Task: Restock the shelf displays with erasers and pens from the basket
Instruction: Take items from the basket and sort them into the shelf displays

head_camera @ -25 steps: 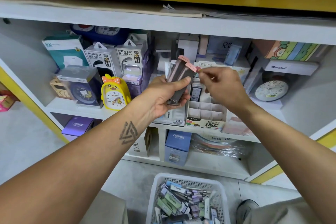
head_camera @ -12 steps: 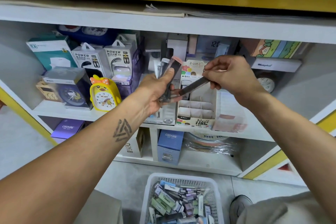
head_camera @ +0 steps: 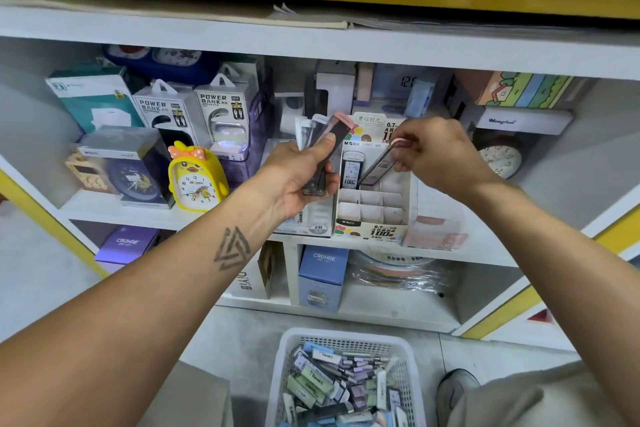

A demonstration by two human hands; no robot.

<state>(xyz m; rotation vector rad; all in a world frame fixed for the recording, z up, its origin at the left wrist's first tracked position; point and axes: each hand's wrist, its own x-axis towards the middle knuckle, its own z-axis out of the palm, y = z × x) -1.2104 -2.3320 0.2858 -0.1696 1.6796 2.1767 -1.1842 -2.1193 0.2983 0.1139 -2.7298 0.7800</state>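
Basket [head_camera: 281,362] at my feet, still well stocked. Left hand [head_camera: 294,177] keeps its grip on the spare tubes [head_camera: 320,149]. Right hand [head_camera: 440,156] has now pinched one tube [head_camera: 379,166] down into the display box [head_camera: 372,208]: slotting underway.

The white shelf [head_camera: 104,210] carries a yellow duck alarm clock [head_camera: 195,177] near its front edge, two power bank boxes [head_camera: 194,114] behind, and a compartmented lead display box [head_camera: 372,215] at the front edge. On the floor [head_camera: 242,333] stands a white basket [head_camera: 287,354].
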